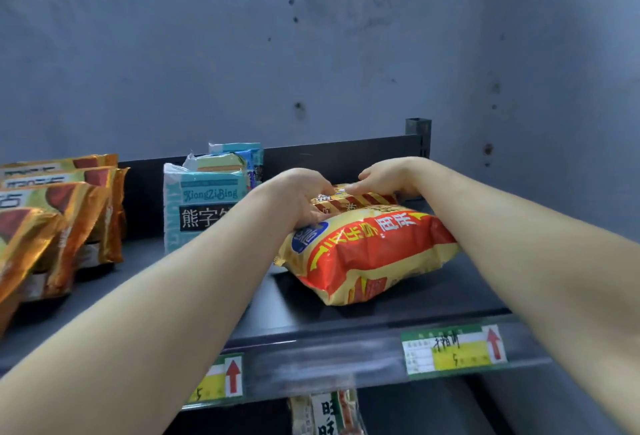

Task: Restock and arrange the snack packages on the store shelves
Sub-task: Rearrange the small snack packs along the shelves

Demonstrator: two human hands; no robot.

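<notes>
A large red and yellow snack bag (372, 254) lies flat on the dark top shelf (433, 299), right of centre. Behind it, partly hidden, lies a second yellow and red striped package (360, 197). My left hand (298, 197) grips the left end of that rear package, its fingers also touching the front bag's top edge. My right hand (388, 176) presses down on the rear package from the right, fingers curled over its top. Both forearms reach in from the bottom of the view.
Teal biscuit packs (201, 206) stand upright left of my hands, more behind them. Gold and orange bags (59, 223) lean in a row at the far left. Price tags (453, 349) hang on the shelf's front rail. A lower shelf holds another package (325, 412). A grey wall stands behind.
</notes>
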